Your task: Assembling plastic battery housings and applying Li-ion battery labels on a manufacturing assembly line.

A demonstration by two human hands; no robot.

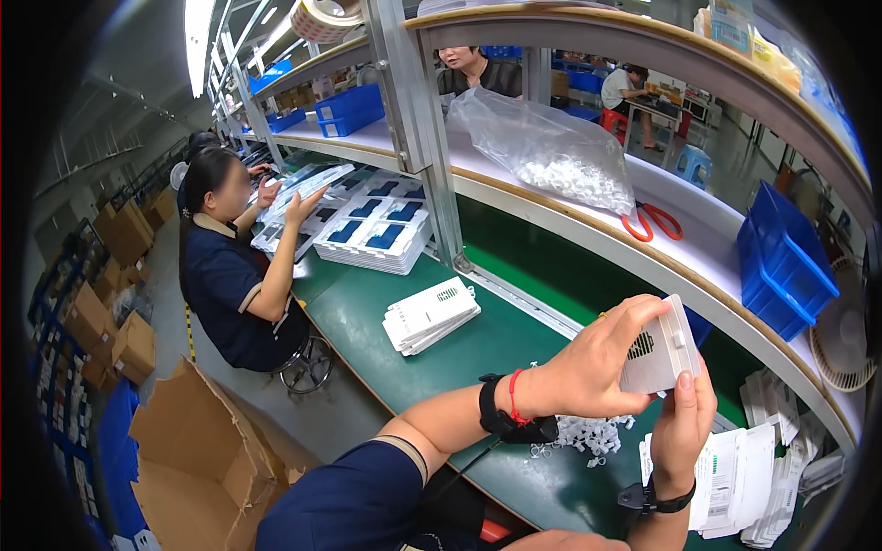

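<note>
- Two hands share one white plastic cover (660, 351), held in the air above the near edge of the green table (478, 349): the left hand (597, 363) wraps its left side with fingers curled over the vented face, and the right hand (684, 427) pinches its lower right corner from below, thumb up against the edge.
- One risk, as I judge it: the right hand's grip is narrow and at a corner only, so a twist could slip the cover out and drop it onto the pile of small white clips (593, 433) lying on the table just below.
- One more risk: the loose clips sit near the table's front edge, beside the left wrist; a sweep of the forearm could push some off.
- One stack of white covers (430, 317) lies further back at the middle of the table, well apart from the hands; the count within the stack cannot be told.
- One clear bag of white parts (551, 151) and one pair of orange scissors (652, 222) rest on the white shelf (717, 248) behind.
- Two blue bins (781, 262) at least stand at the shelf's right end.
- One co-worker (230, 266) sits at the table's far left end, handling trays.
</note>
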